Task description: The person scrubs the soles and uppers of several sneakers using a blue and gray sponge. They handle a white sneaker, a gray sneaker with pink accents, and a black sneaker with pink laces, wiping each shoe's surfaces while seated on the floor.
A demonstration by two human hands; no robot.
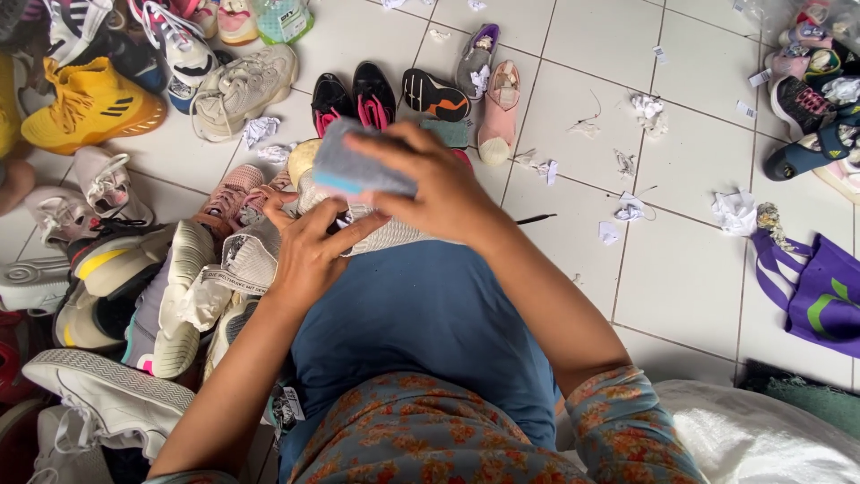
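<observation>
Nearest the camera, a floral-patterned top (430,439) and a blue lap (430,314) fill the lower middle. Beyond them a white tiled floor (681,269) is spread with many shoes. A heap of pale sneakers (170,287) is piled just left of the lap, and a purple bag (820,291) lies at the right edge. A yellow high-top (85,108) is seen at far left, and a black pair with pink lining (354,97) stands beyond the hands.

A light knit sneaker (376,235) is held over the knees, in the middle of the view. The right hand (434,184) is laid over a grey-blue cloth (354,166), fingers together and pressed on it against the shoe. The left hand (309,251) is closed on the sneaker's laces from below. Crumpled paper scraps (645,108) are scattered over the tiles.
</observation>
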